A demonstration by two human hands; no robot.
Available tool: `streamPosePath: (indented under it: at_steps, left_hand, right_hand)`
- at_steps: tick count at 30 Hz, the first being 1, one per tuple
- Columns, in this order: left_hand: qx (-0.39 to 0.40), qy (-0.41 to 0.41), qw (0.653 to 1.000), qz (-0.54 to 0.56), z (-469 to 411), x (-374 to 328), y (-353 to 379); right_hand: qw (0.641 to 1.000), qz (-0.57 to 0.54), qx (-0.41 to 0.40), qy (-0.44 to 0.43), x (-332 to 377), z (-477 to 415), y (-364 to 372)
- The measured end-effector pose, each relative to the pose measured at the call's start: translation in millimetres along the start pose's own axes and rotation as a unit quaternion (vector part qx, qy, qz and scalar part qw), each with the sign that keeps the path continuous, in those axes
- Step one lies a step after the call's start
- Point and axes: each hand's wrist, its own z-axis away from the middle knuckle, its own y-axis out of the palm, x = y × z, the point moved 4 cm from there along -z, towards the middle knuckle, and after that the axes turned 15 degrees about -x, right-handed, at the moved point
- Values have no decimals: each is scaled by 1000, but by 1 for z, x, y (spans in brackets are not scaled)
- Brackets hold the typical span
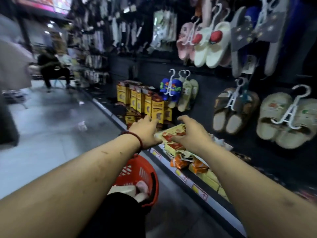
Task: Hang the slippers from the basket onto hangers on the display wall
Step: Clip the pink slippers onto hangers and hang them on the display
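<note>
The right hand [190, 133] curls round a yellow packet [173, 133] on the shelf [164, 160], the left hand [145, 130] touches its other end, grip unclear, seemingly clearing space, while the slippers [123, 189] wait in the red basket [137, 170] below the left wrist.

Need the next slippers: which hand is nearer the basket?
Left. The left hand is above the basket; the right hand is farther right, holding a packet.
</note>
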Motion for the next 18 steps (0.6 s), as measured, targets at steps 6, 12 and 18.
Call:
streamPosePath:
  at_steps: [6,12,18]
  left_hand:
    - [41,-70,996,-24,33,83,24]
    - [77,-158,983,-52,82,169,46]
    - [119,-219,965,-86,131,232,80]
  right_hand:
    - [996,-12,84,-28,32,-9,88]
    - [984,-42,165,-45,58,-14,184]
    - [969,-51,238,-42,60,9,271]
